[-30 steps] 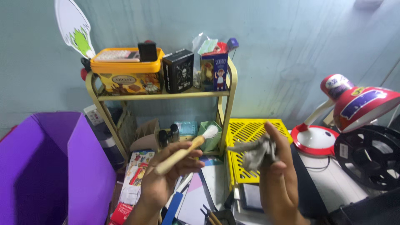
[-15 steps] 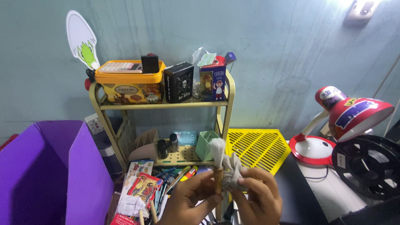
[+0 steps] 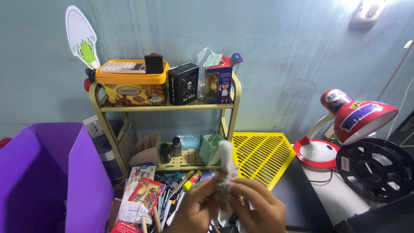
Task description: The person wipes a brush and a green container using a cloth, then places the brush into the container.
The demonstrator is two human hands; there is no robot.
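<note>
Counts of the things in view, by kind.

Two hands: a left hand and a right hand; between them one brush with a white tuft and one small grey crumpled piece. One two-tier yellow shelf rack. On its top tier, one yellow-lidded tub, one calculator, one black box and one blue carton. On the lower tier, two small dark bottles and one green cup. One yellow slotted panel. One red desk lamp. One black spool. One purple box. One white cut-out on the wall. The pens below the rack are too jumbled to count.
</note>
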